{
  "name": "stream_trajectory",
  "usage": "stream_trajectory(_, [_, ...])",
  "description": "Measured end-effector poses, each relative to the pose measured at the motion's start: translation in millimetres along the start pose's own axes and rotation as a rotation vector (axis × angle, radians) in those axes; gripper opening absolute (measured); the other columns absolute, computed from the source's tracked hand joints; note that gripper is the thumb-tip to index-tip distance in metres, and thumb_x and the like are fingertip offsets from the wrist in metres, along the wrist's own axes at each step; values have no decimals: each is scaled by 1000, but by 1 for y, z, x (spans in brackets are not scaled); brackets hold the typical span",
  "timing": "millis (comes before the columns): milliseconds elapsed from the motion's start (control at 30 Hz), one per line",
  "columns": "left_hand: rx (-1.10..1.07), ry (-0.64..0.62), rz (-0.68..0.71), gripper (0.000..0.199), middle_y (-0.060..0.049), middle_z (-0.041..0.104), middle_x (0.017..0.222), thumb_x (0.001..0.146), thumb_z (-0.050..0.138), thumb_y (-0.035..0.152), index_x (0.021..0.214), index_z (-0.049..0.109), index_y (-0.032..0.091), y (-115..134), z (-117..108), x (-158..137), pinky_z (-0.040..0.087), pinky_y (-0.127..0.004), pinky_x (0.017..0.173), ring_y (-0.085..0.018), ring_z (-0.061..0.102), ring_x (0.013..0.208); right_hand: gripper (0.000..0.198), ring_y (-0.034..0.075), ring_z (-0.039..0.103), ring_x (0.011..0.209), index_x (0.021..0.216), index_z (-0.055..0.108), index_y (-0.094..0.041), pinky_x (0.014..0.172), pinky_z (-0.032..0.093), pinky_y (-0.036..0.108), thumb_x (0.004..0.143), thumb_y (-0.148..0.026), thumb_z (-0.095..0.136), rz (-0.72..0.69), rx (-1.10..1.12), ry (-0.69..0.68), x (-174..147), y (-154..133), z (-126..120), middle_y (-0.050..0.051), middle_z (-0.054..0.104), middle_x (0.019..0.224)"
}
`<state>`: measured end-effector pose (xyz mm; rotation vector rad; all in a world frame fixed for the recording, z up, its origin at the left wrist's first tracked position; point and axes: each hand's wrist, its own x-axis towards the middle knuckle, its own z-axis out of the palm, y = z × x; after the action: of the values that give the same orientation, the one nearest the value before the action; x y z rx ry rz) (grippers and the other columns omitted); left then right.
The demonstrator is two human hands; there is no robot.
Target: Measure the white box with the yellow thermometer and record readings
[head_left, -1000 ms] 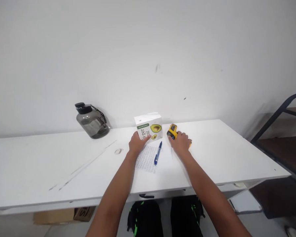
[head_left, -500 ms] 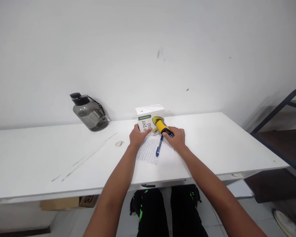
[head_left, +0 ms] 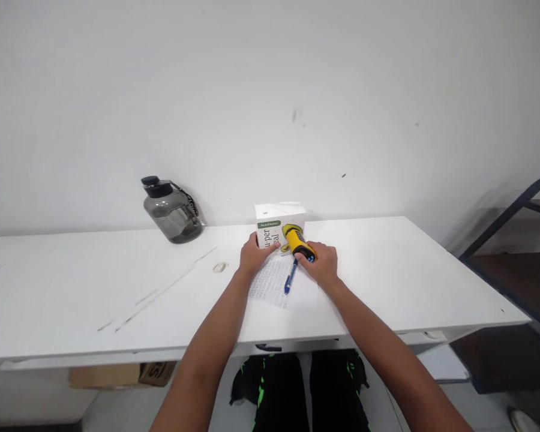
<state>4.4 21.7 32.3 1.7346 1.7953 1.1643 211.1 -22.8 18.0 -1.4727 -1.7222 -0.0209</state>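
Observation:
A small white carton point(head_left: 279, 211) with a green label strip, dark lettering and avocado pictures stands upright at the back of the white table. My left hand point(head_left: 254, 255) grips its left side, thumb across the front face. In my right hand point(head_left: 323, 263) is a yellow and black handheld device point(head_left: 297, 238) with blue buttons; its exact kind is unclear. The device's far end lies in front of the avocado picture, and I cannot tell whether it touches the carton. Below the hands, a blue pen point(head_left: 290, 279) rests on a sheet of paper point(head_left: 270, 285) covered with writing.
A grey see-through water bottle point(head_left: 173, 216) with a black lid stands at the back left against the wall. A round table grommet point(head_left: 220, 267) lies left of the paper. A dark metal frame point(head_left: 499, 222) is beside the table's right end; a cardboard box point(head_left: 112, 376) sits underneath.
The camera view has shifted slightly, so most things on the table appear lower in the picture. Both hands keep their holds on the carton and the device.

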Motion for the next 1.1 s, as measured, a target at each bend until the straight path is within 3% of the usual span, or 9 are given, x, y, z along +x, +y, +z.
stream_trajectory(367, [-34, 13, 11, 58, -5, 69, 100, 58, 77, 55, 103, 56, 25, 0, 0, 1, 49, -32, 70, -24, 65, 88, 54, 20, 58, 80, 100, 64, -18, 83, 29, 34, 79, -65, 50, 5, -51, -17, 0, 0, 2, 6, 69, 88])
stream_trajectory(533, [-81, -11, -75, 63, -7, 69, 102, 58, 74, 62, 104, 55, 24, -5, 2, 8, 49, -34, 72, -25, 65, 90, 56, 21, 58, 84, 102, 61, -18, 87, 31, 34, 76, -67, 52, 30, 55, 27, 3, 0, 3, 6, 67, 91])
stream_trajectory(733, [-230, 8, -161, 64, -9, 68, 106, 59, 71, 66, 103, 57, 22, -13, 4, 17, 49, -34, 75, -25, 64, 92, 61, 21, 56, 89, 112, 49, -18, 78, 41, 31, 77, -68, 48, 358, 355, 234, 10, 6, 0, 8, 61, 102])
stream_trajectory(833, [-361, 10, -178, 65, -10, 67, 106, 58, 73, 63, 103, 58, 19, -15, 5, 20, 50, -34, 75, -24, 65, 91, 59, 20, 57, 88, 118, 40, -20, 72, 43, 29, 85, -67, 31, 504, 514, 300, 13, 12, 0, 9, 57, 103])
stream_trajectory(967, [-441, 21, -168, 64, -10, 67, 107, 57, 75, 60, 103, 59, 18, -16, 8, 22, 51, -34, 76, -24, 65, 92, 63, 17, 61, 74, 119, 34, -24, 58, 45, 27, 87, -66, -2, 575, 670, 230, 16, 18, 1, 6, 56, 92])
stream_trajectory(1100, [-337, 12, -153, 67, -9, 67, 107, 56, 75, 61, 106, 57, 20, -17, 10, 22, 50, -35, 78, -24, 65, 93, 72, 17, 59, 57, 100, 45, -23, 45, 43, 27, 82, -74, -3, 599, 762, 208, 16, 20, 8, 1, 53, 72])
